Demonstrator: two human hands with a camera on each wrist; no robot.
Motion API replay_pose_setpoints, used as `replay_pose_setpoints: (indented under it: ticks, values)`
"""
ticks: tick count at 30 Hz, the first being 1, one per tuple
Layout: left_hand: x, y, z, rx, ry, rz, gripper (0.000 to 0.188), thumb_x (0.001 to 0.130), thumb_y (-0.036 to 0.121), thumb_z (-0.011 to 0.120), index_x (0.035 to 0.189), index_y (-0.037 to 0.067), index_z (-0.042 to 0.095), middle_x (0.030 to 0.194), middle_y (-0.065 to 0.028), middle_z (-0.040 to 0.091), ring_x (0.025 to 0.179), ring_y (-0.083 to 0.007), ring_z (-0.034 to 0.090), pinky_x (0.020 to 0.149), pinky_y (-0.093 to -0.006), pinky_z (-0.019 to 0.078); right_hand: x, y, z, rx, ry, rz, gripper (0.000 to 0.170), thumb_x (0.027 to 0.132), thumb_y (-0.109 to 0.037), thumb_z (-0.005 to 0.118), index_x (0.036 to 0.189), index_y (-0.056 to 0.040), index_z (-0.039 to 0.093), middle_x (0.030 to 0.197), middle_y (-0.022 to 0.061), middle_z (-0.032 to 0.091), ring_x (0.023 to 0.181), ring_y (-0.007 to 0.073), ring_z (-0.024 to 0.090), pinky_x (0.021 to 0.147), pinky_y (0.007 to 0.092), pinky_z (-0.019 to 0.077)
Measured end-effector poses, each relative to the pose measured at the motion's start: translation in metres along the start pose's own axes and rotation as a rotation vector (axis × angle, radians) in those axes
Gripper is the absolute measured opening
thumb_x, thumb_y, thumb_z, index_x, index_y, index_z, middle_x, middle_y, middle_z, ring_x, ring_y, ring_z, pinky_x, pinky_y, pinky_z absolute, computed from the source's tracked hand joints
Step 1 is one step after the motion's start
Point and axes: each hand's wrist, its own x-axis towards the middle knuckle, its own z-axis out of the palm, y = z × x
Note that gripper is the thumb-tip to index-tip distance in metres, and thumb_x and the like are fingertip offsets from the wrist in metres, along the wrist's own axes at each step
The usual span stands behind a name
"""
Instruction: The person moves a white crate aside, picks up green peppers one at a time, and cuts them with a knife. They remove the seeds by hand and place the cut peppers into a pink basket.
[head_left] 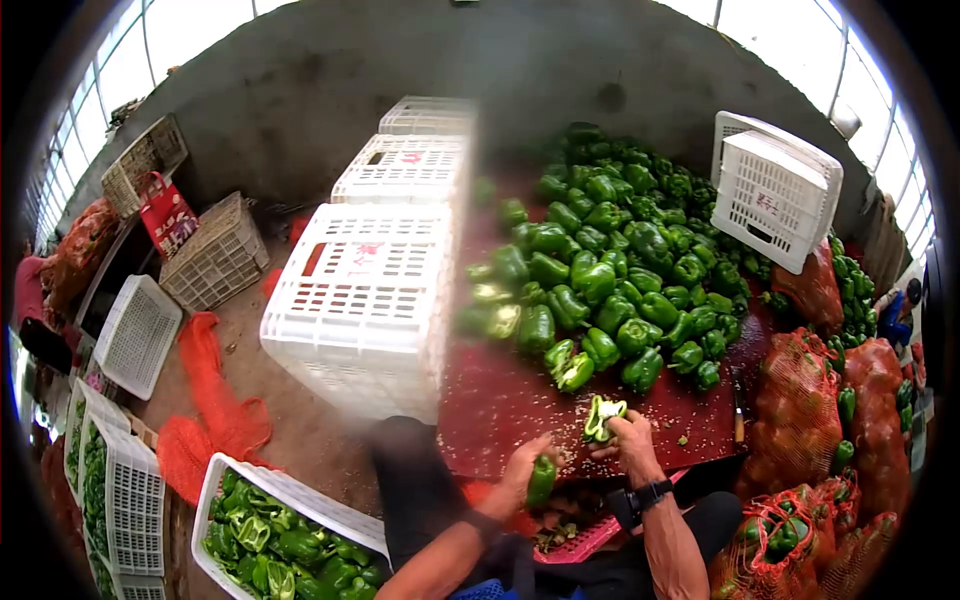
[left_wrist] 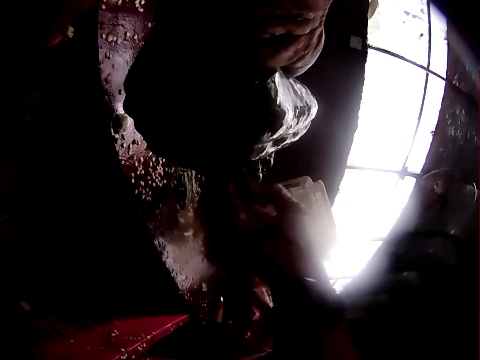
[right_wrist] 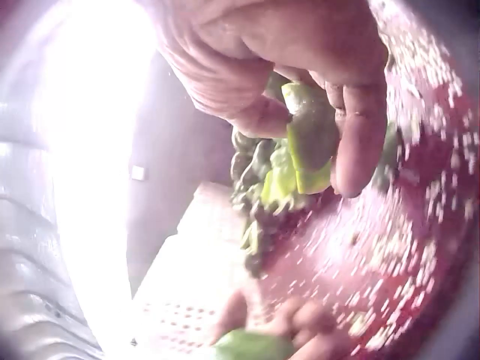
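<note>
In the head view my left hand (head_left: 528, 466) grips a green pepper piece (head_left: 541, 480) close to the red table's front edge, its skin side showing. To its right, my right hand (head_left: 632, 440) pinches a cut pepper (head_left: 603, 419) whose pale inside shows. The right wrist view has the right hand (right_wrist: 300, 67) with thumb and fingers round a green piece (right_wrist: 311, 135), and the left hand (right_wrist: 292, 330) lower down with its own green piece (right_wrist: 251, 345). The left wrist view is very dark; a pale cut piece (left_wrist: 289, 116) shows below fingers there.
A heap of whole peppers (head_left: 620, 260) covers the back of the seed-strewn red table (head_left: 500, 420). White crates (head_left: 350, 290) stand left of it; a crate of cut peppers (head_left: 375, 530) sits lower left. A knife (head_left: 739, 415) lies at the right edge beside net sacks (head_left: 795, 400).
</note>
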Motion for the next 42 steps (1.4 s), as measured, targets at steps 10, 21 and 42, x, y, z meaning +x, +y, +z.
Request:
replay_pose_setpoints:
  ticks: [10, 21, 42]
  values:
    - [-0.022, 0.017, 0.028, -0.014, -0.097, 0.209, 0.036, 0.104, 0.023, 0.053, 0.132, 0.002, 0.059, 0.114, -0.0102, 0.068, 0.088, -0.0165, 0.068, 0.073, -0.0292, 0.0575, -0.047, 0.008, 0.049, -0.458, -0.185, -0.012, 0.031, 0.084, -0.015, 0.067, 0.109, 0.0023, 0.068, 0.087, 0.0107, 0.069, 0.075, 0.0172, 0.066, 0.063, 0.0344, 0.0551]
    - [0.003, 0.007, -0.010, 0.437, -0.201, 0.063, 0.057, 0.096, 0.020, 0.064, 0.148, -0.001, 0.050, 0.147, -0.0132, 0.056, 0.128, -0.0193, 0.056, 0.108, -0.0311, 0.0439, -0.053, 0.023, 0.030, -1.304, -0.192, -0.787, 0.048, 0.074, -0.014, 0.079, 0.113, -0.0019, 0.053, 0.092, 0.0207, 0.063, 0.086, 0.0419, 0.065, 0.074, 0.0475, 0.0561]
    - [-0.029, 0.035, 0.008, 0.394, -0.359, 0.020, 0.060, 0.079, 0.013, 0.075, 0.135, 0.000, 0.056, 0.122, -0.0147, 0.065, 0.111, -0.0265, 0.065, 0.097, -0.0397, 0.0540, -0.074, -0.005, 0.019, -0.216, -0.207, -0.288, 0.022, 0.087, -0.010, 0.065, 0.107, -0.0031, 0.069, 0.098, 0.0109, 0.071, 0.087, 0.0229, 0.070, 0.073, 0.0346, 0.0577]
